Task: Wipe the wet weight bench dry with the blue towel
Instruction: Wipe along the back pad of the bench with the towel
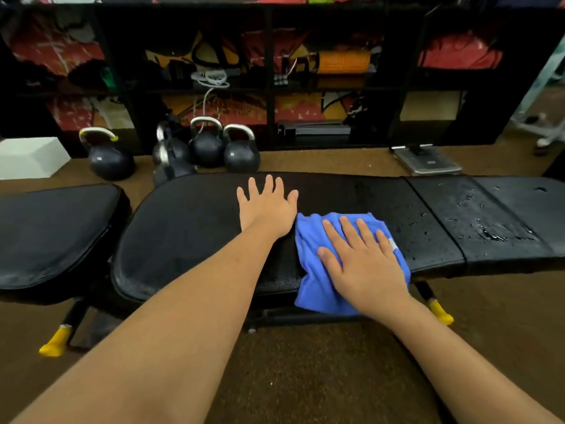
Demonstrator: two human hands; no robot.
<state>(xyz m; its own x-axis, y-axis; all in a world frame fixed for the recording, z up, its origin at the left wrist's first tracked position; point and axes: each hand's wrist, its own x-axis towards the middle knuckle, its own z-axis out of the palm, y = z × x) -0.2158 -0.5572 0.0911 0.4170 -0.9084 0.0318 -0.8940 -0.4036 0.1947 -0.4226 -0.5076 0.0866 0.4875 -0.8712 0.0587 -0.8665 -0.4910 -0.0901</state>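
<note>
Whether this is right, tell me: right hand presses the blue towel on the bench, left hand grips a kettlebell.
Wrong. The head view shows the left hand flat on the bench, gripping nothing; the right hand presses the blue towel there.

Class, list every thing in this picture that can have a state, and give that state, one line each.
Weight bench: water drops on its right part, left part looks dry.
Blue towel: spread on the bench, near edge hanging over.
Left hand: open, flat on the bench.
Right hand: open, pressing flat on the towel.
</note>
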